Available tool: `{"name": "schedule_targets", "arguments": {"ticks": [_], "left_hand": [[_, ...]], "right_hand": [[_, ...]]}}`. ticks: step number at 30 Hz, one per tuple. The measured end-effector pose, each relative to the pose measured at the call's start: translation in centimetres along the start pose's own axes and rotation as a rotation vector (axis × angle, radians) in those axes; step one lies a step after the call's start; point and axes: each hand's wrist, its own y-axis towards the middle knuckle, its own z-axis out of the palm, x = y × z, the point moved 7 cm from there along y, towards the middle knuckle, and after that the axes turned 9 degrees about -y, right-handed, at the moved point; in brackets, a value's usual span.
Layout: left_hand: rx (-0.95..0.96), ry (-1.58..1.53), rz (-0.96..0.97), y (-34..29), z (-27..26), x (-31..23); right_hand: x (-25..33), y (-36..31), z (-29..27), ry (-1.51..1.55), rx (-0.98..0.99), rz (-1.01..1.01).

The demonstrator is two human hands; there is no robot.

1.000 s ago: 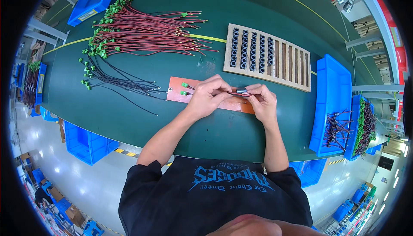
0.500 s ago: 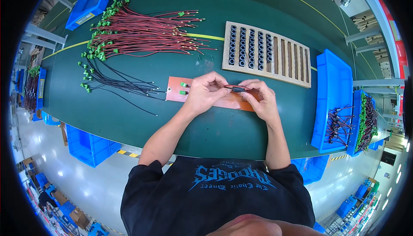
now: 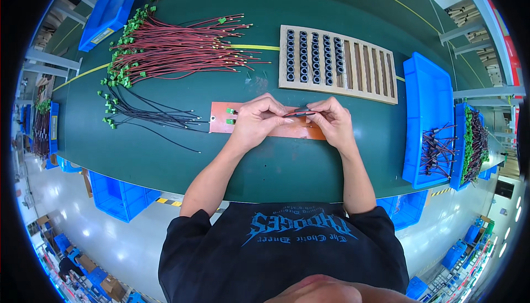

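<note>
My left hand (image 3: 257, 120) is closed in a pinch on a red and a black wire (image 3: 298, 113), which stretch across the gap to my right hand (image 3: 333, 124). That hand pinches the wires' other end with thumb and forefinger. A small black cylinder-like piece (image 3: 301, 109) shows by the right fingertips; how it sits on the wires is partly hidden. Beneath both hands lies an orange board (image 3: 220, 125), with two green connectors (image 3: 231, 121) at its left end next to my left wrist.
Beyond the board stands a wooden slotted rack (image 3: 353, 90), its left slots filled with black rings (image 3: 315, 57). Red wires (image 3: 182, 46) and black wires (image 3: 149, 107) with green connectors lie to the left. A blue bin (image 3: 411, 121) at right holds wired pieces (image 3: 439, 148).
The black piece now sits higher, tilted up above the wires by my right fingertips. Both hands stay over the board, and the whole view has shifted slightly.
</note>
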Motion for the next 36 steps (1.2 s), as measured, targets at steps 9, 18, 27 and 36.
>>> {"name": "schedule_targets", "arguments": {"ticks": [9, 18, 27, 36], "left_hand": [[0.027, 0.09, -0.012, 0.3, 0.9, 0.5], [0.033, -0.073, -0.098, 0.4, 0.9, 1.0], [0.037, -0.029, -0.106, 0.2, 0.4, 1.4], [0.04, 0.016, -0.105, -0.1, 0.7, 1.4]], "right_hand": [[-0.5, -0.3, 0.7, 0.003, 0.03, 0.022], [0.9, -0.1, 0.5, 0.05, 0.065, 0.126], [1.7, -0.2, -0.2, -0.136, 0.017, 0.031], [1.6, -0.2, 0.2, -0.244, -0.066, -0.01]]}}
